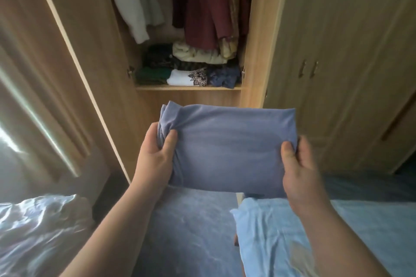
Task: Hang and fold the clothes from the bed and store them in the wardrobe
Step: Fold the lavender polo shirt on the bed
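Between our two hands we hold a folded blue-grey garment (227,150) in the air: our left hand (155,159) pinches its left edge, our right hand (301,170) its right. Ahead stands the open wardrobe (254,74), folded clothes (189,67) stacked on its shelf (188,88) under hanging garments (202,1).

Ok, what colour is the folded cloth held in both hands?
The folded cloth is a plain, muted blue-grey, seen best in the head view.
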`<move>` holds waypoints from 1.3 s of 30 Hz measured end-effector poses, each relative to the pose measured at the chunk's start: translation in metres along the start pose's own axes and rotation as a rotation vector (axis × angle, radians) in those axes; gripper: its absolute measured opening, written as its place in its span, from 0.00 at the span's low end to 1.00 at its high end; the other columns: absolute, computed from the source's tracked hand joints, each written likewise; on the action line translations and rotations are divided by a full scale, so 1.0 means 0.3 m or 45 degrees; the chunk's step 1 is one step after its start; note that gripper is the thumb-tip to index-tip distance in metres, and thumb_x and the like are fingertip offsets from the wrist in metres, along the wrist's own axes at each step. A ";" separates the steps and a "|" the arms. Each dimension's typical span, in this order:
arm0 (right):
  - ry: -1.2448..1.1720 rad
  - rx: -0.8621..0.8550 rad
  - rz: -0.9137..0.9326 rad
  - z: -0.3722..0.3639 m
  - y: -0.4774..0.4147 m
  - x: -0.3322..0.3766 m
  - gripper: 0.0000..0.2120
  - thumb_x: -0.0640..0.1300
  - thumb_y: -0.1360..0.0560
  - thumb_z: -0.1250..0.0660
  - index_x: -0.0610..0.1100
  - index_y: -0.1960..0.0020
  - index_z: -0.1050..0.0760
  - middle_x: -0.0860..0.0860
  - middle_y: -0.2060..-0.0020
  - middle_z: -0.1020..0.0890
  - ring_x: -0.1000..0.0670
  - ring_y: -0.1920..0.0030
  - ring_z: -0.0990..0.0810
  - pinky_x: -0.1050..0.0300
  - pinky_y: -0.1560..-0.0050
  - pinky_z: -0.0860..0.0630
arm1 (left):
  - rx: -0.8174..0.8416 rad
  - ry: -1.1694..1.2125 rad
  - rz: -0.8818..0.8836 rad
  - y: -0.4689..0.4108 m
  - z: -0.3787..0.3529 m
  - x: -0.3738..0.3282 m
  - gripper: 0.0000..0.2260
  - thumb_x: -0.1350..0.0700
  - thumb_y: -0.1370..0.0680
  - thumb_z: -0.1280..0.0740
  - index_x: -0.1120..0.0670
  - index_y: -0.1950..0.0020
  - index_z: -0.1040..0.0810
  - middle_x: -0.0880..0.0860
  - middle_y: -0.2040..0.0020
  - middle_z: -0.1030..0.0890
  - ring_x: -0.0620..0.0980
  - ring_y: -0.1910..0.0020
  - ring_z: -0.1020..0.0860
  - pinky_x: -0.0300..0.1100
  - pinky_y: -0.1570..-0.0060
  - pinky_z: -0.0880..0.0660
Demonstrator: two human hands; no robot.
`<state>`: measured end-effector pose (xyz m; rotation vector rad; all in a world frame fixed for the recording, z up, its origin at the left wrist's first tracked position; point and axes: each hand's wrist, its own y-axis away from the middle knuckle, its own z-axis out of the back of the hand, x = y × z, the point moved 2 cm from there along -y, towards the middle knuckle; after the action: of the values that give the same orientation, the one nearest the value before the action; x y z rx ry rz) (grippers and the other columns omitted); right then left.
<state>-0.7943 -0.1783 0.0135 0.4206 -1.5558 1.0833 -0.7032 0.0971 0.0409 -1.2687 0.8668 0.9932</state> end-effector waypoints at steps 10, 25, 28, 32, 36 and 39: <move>-0.105 0.127 -0.062 -0.276 -0.477 -0.221 0.23 0.72 0.27 0.40 0.55 0.45 0.25 0.58 0.52 0.18 0.55 0.52 0.19 0.49 0.53 0.24 | -0.135 0.297 0.186 -0.405 -0.079 0.129 0.06 0.47 0.21 0.32 0.47 0.47 0.20 0.51 0.49 0.15 0.49 0.50 0.17 0.40 0.57 0.20; 0.095 0.128 -0.121 -1.059 -1.129 -0.400 0.08 0.48 0.18 0.39 0.57 0.53 0.25 0.62 0.59 0.19 0.64 0.58 0.22 0.72 0.62 0.29 | -0.029 0.272 0.271 -1.383 0.161 0.613 0.07 0.44 0.22 0.31 0.45 0.49 0.20 0.47 0.50 0.15 0.46 0.51 0.16 0.44 0.55 0.21; 0.057 0.072 -0.133 -1.185 -1.240 -0.449 0.07 0.49 0.19 0.37 0.59 0.55 0.24 0.62 0.61 0.18 0.65 0.61 0.22 0.73 0.63 0.28 | 0.029 0.257 0.351 -1.578 0.175 0.694 0.11 0.39 0.23 0.32 0.41 0.44 0.21 0.41 0.48 0.16 0.43 0.49 0.17 0.46 0.51 0.21; 0.022 0.037 -0.220 -1.296 -1.366 -0.557 0.06 0.52 0.20 0.38 0.57 0.52 0.22 0.60 0.57 0.16 0.61 0.58 0.18 0.64 0.60 0.25 | 0.115 0.313 0.496 -1.781 0.147 0.817 0.24 0.33 0.30 0.29 0.40 0.37 0.24 0.38 0.45 0.17 0.43 0.46 0.17 0.49 0.48 0.19; -0.014 0.005 -0.302 -1.375 -1.541 -0.682 0.12 0.47 0.17 0.39 0.62 0.44 0.21 0.62 0.50 0.16 0.62 0.51 0.18 0.68 0.58 0.24 | 0.169 0.263 0.496 -2.002 0.063 0.919 0.24 0.29 0.33 0.30 0.35 0.41 0.25 0.37 0.44 0.18 0.43 0.46 0.17 0.51 0.45 0.20; -0.003 0.014 -0.352 -1.426 -1.699 -0.791 0.12 0.48 0.17 0.40 0.61 0.38 0.24 0.67 0.50 0.17 0.65 0.51 0.19 0.72 0.60 0.25 | 0.166 0.215 0.481 -2.184 -0.032 1.016 0.23 0.31 0.29 0.31 0.39 0.38 0.25 0.40 0.44 0.17 0.45 0.46 0.17 0.53 0.43 0.21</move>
<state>-0.0889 -0.1597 -0.0214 0.6252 -1.4447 0.8775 0.0171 0.1047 -0.0164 -1.1103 1.3155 1.1128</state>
